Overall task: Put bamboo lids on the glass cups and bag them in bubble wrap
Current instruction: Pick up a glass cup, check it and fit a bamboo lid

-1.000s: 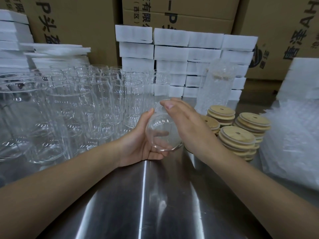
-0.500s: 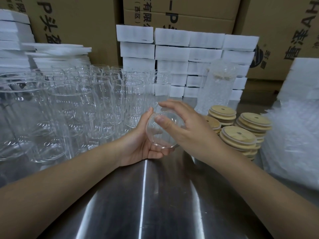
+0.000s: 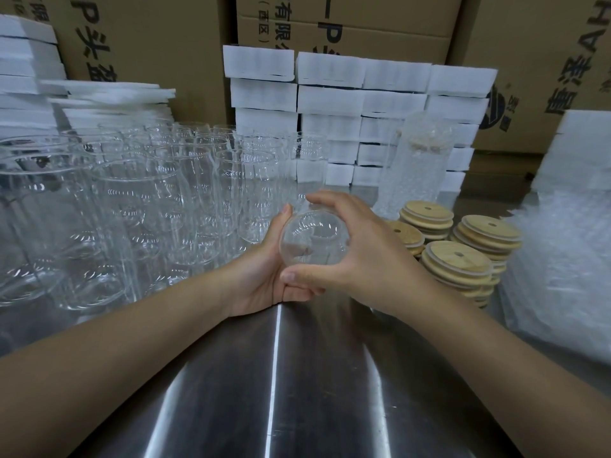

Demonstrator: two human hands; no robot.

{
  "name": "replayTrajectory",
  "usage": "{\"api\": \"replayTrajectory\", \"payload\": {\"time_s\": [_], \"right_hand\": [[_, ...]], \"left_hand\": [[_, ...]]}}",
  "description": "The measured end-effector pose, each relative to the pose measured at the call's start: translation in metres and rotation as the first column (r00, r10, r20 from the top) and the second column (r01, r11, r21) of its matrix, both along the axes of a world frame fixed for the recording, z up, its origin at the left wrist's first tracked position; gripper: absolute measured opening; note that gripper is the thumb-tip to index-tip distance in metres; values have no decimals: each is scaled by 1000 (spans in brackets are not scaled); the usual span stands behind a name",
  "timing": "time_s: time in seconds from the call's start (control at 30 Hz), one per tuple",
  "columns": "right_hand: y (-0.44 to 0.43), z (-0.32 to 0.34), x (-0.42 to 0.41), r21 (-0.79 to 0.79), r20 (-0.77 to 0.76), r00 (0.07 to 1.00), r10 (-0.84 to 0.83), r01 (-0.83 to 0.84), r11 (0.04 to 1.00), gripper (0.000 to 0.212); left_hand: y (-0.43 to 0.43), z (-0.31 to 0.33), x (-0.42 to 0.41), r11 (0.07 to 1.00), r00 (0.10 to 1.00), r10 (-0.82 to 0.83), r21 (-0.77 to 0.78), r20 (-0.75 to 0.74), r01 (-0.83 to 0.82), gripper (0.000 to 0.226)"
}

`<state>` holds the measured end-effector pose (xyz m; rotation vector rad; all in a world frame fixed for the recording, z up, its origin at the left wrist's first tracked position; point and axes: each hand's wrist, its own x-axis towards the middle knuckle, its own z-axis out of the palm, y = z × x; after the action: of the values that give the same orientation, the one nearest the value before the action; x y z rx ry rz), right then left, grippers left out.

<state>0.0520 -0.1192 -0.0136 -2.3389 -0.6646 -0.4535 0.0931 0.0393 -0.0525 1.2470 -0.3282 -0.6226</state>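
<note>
A clear glass cup (image 3: 314, 238) is tipped so one round end faces me, held between both hands above the steel table (image 3: 274, 391). My left hand (image 3: 261, 279) cups it from the left and below. My right hand (image 3: 360, 256) wraps it from the right, thumb under and fingers over the top. Several stacks of round bamboo lids (image 3: 458, 261) stand just right of my right hand. A pile of bubble wrap bags (image 3: 562, 269) lies at the far right. One cup wrapped in bubble wrap (image 3: 416, 166) stands upright behind the lids.
Several bare glass cups (image 3: 139, 200) crowd the table's left side. White foam blocks (image 3: 360, 104) are stacked at the back and at the left, with cardboard cartons (image 3: 347, 24) behind them.
My right hand has slid from over the cup's top to grip it from the right, thumb now underneath. The cup has shifted slightly right and up between both hands.
</note>
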Motion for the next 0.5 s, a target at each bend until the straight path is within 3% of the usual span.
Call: {"api": "replayTrajectory", "payload": {"time_s": [0.5], "right_hand": [[8,-14,-2,173,62,987,-147,134,976,77]], "left_hand": [[1,-1,-2,998,996,-57,44,73,54,73]]}}
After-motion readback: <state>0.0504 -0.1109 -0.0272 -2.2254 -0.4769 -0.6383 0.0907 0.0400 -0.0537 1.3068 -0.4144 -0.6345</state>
